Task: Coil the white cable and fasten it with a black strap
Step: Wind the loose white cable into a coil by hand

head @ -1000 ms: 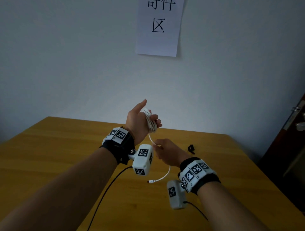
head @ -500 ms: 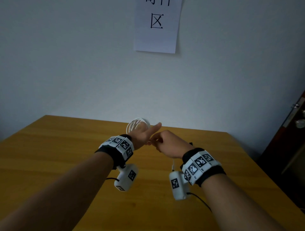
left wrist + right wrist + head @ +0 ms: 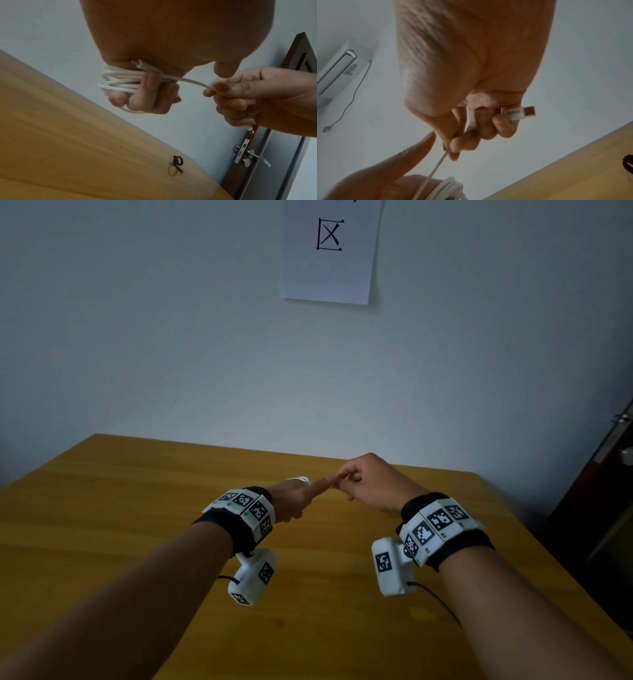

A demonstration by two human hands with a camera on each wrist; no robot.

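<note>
The white cable is wound in several loops round the curled fingers of my left hand; only a sliver of the coil shows in the head view, beside my left hand. A short free end runs to my right hand, which pinches it. The plug sticks out of my right hand past the little finger. Both hands meet above the table's far middle. The black strap lies on the table near its far right edge, untouched, and shows at the frame edge.
The wooden table stands against a pale wall carrying a paper sign. A dark door with a metal handle is to the right of the table. Camera leads trail from both wrists over the near tabletop.
My left hand has dropped and turned palm down with the coil. The dangling end has been taken up and is now short; my right hand has risen to meet the left.
</note>
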